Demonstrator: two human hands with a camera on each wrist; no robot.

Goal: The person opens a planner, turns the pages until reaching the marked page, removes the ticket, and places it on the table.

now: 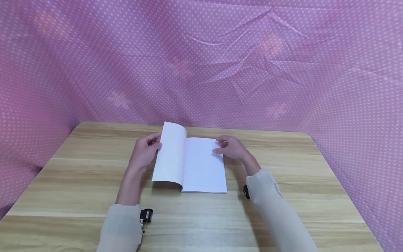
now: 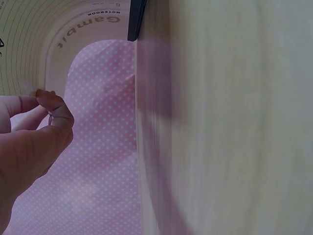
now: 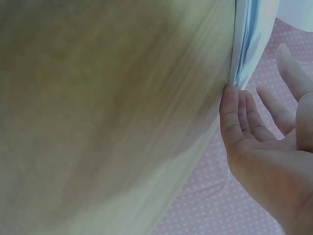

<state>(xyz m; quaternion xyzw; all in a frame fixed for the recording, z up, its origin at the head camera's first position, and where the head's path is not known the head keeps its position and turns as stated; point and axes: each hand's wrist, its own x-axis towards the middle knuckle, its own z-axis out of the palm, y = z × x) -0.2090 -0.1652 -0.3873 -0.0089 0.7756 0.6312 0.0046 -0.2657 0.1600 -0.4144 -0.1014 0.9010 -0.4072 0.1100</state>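
A notebook (image 1: 204, 168) lies on the table, its right side showing a ruled page. My left hand (image 1: 143, 150) pinches the outer edge of the raised front cover (image 1: 170, 154), which curves up from the spine and shows its plain white inside. In the left wrist view the cover's outer face (image 2: 56, 58) has the words "Gambit" and "NOTEBOOK", and thumb and finger meet at its edge. My right hand (image 1: 233, 148) is at the right edge of the page, thumb over the paper. The right wrist view shows its fingertips (image 3: 229, 93) touching the stacked page edges, with the thumb apart.
The wood-grain table (image 1: 201, 220) extends around the notebook on all sides. A pink cloth with white dots (image 1: 201, 70) hangs behind the table and along both its sides. A black wrist device (image 1: 146, 215) sits by the left sleeve.
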